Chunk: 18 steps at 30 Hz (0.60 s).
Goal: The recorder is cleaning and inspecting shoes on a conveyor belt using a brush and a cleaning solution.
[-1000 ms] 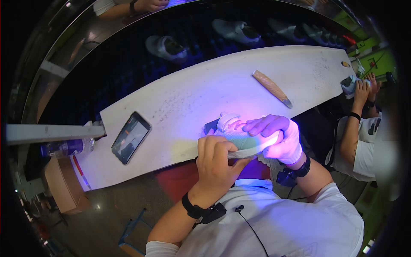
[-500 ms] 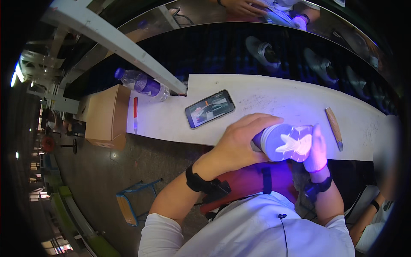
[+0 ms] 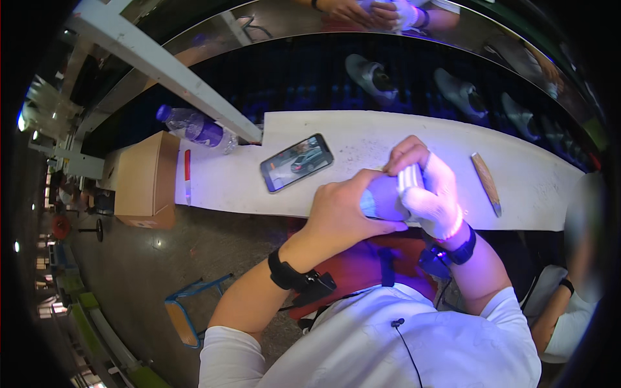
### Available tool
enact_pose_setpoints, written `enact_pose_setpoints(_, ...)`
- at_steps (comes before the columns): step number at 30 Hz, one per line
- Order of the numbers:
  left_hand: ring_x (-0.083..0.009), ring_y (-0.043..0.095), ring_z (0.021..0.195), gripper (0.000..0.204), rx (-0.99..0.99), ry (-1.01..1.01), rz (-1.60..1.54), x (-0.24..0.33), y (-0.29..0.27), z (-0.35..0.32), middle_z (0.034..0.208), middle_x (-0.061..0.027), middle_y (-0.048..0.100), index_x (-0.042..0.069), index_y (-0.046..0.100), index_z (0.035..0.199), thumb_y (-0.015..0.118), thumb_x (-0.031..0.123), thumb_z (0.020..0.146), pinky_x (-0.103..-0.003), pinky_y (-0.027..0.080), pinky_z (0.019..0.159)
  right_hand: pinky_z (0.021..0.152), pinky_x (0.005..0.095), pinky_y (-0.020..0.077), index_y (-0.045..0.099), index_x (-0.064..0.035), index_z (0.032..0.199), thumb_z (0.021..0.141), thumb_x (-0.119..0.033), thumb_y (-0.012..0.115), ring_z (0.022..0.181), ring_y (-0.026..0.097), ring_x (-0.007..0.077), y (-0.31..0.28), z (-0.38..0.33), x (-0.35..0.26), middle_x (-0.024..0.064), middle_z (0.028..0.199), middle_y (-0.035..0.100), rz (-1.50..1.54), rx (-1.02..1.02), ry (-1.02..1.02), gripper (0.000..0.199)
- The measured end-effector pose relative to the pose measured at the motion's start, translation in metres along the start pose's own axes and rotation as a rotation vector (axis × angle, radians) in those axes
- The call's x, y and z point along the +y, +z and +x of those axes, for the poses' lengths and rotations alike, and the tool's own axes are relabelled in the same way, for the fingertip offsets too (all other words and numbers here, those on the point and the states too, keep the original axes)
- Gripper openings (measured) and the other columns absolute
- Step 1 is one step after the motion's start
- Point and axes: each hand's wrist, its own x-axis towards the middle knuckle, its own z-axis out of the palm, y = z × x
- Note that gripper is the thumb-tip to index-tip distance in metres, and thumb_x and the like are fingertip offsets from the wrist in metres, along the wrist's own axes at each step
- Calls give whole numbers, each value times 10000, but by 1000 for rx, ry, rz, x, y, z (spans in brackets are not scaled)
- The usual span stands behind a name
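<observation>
Between my hands, over the near edge of the white table, is a pale shoe with a thick white sole edge, lit violet. My bare left hand wraps round its left side, thumb below. My right hand, in a white glove with some fingertips bare, is closed round the sole edge on the right. Much of the shoe is hidden by my fingers. Right of my hands lies a tan-handled knife; a phone with its screen lit lies to the left.
A red-handled knife, a clear bottle and a cardboard box are at the left. A slanted white post rises there. Beyond the table, several shoes are on a dark conveyor. Another person's hands work across it.
The shoe has turned, so its patterned, glowing face no longer shows. My right hand has moved up and left, fingers now curled over the sole edge. The shoes on the conveyor appear further left.
</observation>
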Motion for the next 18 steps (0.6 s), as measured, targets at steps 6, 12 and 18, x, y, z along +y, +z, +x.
enact_pose_setpoints(6,-274,803,856,680,111,-14,-179,-36,4,-3,931,-162,798,-1,700,1208,996,365,719,-374,616,801,861,337,487,623,-17,1032,958,-236,669,925,573,174,8,24,31,86,1013,598,1044,255,192,236)
enact_pose_setpoints(12,-286,801,864,650,115,-81,-241,-20,1,7,926,-170,794,-44,701,1148,992,355,724,-381,617,806,808,301,475,634,-43,1123,997,-229,620,875,525,112,4,43,12,35,1003,584,467,-44,355,225)
enact_pose_setpoints(18,-277,797,896,620,-46,-184,83,28,-1,44,969,-170,795,-40,703,1122,979,349,726,-376,608,821,894,295,486,631,-47,1137,1014,-298,611,983,559,105,-23,43,4,30,1036,611,98,-135,285,279)
